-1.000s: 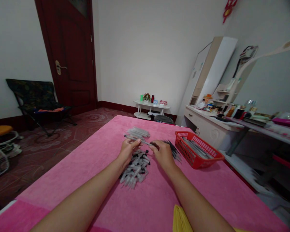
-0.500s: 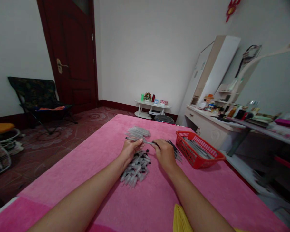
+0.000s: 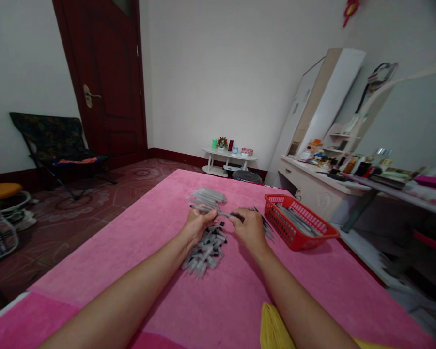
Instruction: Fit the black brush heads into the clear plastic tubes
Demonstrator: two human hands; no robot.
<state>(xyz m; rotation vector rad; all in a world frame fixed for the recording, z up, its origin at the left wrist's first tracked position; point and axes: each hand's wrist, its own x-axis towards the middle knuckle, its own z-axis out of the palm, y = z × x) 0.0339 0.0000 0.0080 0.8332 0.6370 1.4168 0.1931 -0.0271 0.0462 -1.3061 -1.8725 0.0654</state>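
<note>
My left hand (image 3: 197, 226) and my right hand (image 3: 249, 227) are both closed on one thin grey pen (image 3: 218, 213), held level between them above the pink cloth (image 3: 131, 242). Under my left hand lies a heap of grey and black pen caps (image 3: 207, 249). A bundle of clear pen barrels (image 3: 208, 197) rests just beyond the hands. Behind my right hand lie dark thin refills (image 3: 264, 224). A red basket (image 3: 298, 223) with several pens in it stands to the right.
The pink cloth covers a bed. A white dresser with a mirror and bottles (image 3: 334, 169) stands to the right. A small white shelf table (image 3: 228, 160), a dark red door (image 3: 105, 82) and a folding chair (image 3: 54, 145) are farther off. Something yellow (image 3: 276, 329) lies by my right forearm.
The two hands have stayed on the pen, with only slight shifts of the fingers. The view has tilted a little.
</note>
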